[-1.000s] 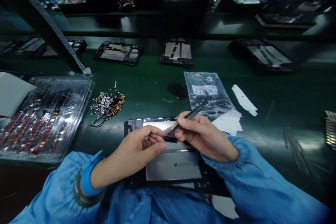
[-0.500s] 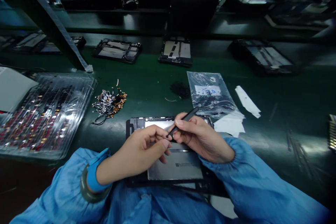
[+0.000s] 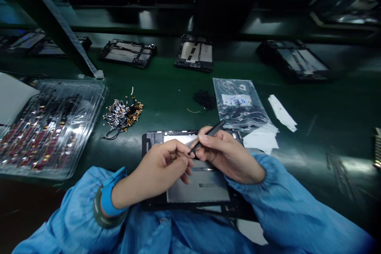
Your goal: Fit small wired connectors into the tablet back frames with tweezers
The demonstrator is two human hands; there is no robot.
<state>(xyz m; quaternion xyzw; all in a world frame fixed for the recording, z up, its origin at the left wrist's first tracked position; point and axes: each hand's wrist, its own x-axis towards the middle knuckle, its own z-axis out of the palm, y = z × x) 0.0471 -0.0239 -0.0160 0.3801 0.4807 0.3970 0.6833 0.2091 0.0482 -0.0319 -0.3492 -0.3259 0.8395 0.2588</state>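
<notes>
Biggest risk here, probably: the tip of the black pick (image 3: 207, 136) could slip off and scratch the silver plate (image 3: 199, 185) of the opened tablet (image 3: 154, 139), since it's held at a shallow slant with little bracing. The tablet is laid at the near edge of the green bench (image 3: 166, 99). The pick is pinched pen-style in the right hand (image 3: 229, 154). The left hand (image 3: 159, 166) is curled, fingertips pinched narrow at the pick's tip; whether anything is held can't be told.
</notes>
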